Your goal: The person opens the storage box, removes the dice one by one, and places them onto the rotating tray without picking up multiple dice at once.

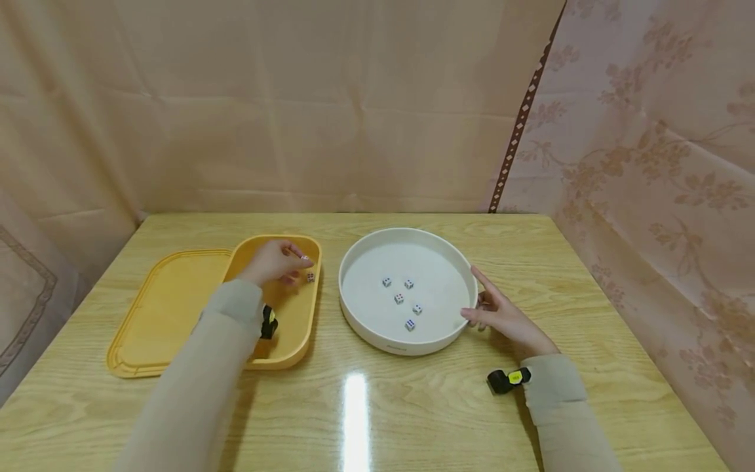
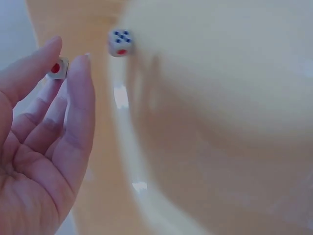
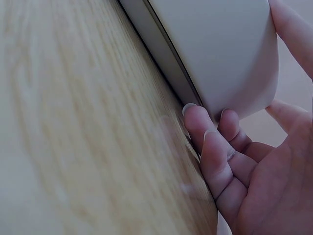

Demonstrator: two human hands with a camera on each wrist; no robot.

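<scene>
My left hand (image 1: 272, 262) is over the yellow box (image 1: 315, 314), pinching a white die (image 2: 57, 69) between thumb and fingertips. A second die (image 2: 121, 43), with blue pips on one face and a red pip on another, lies in the box close to its right wall. On the right, my right hand (image 1: 501, 311) grips the edge of a round white tray (image 1: 408, 234). Its thumb lies over the rim, while other fingers (image 3: 215, 152) curl low against the outer side in the right wrist view. Several dice (image 1: 399, 298) are spread over the tray's floor.
A yellow lid (image 1: 159, 308) lies flat on the wooden table (image 1: 425, 413), to the left of the box and partly beneath or against it. Beige curtains (image 1: 295, 111) hang behind the table, with a patterned pink one (image 1: 660, 170) along the right side.
</scene>
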